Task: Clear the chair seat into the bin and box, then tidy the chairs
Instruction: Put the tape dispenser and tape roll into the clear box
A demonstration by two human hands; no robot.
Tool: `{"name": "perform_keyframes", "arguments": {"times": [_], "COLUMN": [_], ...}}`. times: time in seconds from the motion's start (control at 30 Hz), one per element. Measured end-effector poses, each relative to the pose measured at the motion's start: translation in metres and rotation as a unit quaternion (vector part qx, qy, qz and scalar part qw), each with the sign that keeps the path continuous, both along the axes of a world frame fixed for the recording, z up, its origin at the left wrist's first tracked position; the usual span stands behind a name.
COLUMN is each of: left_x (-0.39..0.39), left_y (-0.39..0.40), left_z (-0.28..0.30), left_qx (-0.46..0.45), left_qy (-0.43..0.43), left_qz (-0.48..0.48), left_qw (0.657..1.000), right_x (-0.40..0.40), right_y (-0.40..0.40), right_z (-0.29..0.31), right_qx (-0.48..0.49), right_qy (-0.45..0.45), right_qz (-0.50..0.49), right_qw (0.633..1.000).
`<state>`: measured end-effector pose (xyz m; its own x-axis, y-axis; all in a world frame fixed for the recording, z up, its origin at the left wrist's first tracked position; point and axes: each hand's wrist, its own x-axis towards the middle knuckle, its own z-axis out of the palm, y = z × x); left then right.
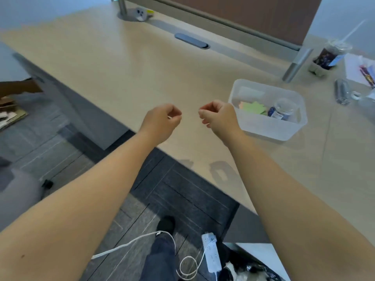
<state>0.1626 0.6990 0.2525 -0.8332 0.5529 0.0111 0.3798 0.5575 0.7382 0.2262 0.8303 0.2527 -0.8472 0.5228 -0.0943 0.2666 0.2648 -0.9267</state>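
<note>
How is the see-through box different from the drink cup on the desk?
The clear plastic box is wide, low and open on top; the iced drink cup is tall, narrow and lidded with a straw. The box holds coloured sticky notes and a small jar; the cup holds a dark drink. Both are see-through and stand on the desk.

You will find no legible text in this view. The label on the jar (281,111) inside the clear plastic box (269,128) is too blurred to read. The same applies to the label on the iced drink cup (329,55).
</note>
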Motion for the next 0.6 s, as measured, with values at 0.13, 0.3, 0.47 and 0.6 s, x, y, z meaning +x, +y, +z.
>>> {"name": "perform_keyframes", "arguments": {"times": [0.13,0.3,0.47,0.6], "left_x": [0.018,0.026,0.04,0.047], "left_y": [-0.071,-0.165,-0.265,-0.349], "left_z": [0.006,0.007,0.004,-0.007], "left_qx": [-0.012,-0.028,0.007,0.039], "left_qy": [-0.022,-0.022,-0.046,-0.069], "left_qz": [0.072,0.174,0.272,0.332], "left_qw": [0.997,0.984,0.961,0.94], "right_x": [-0.004,-0.022,-0.037,-0.049], "right_y": [-0.061,-0.146,-0.242,-0.326], "right_z": [-0.002,-0.004,-0.011,-0.016], "right_qx": [-0.021,-0.053,-0.041,-0.036], "right_qy": [-0.018,-0.027,-0.028,-0.04], "right_qz": [0.069,0.141,0.233,0.289], "right_qw": [0.997,0.988,0.971,0.956]}}
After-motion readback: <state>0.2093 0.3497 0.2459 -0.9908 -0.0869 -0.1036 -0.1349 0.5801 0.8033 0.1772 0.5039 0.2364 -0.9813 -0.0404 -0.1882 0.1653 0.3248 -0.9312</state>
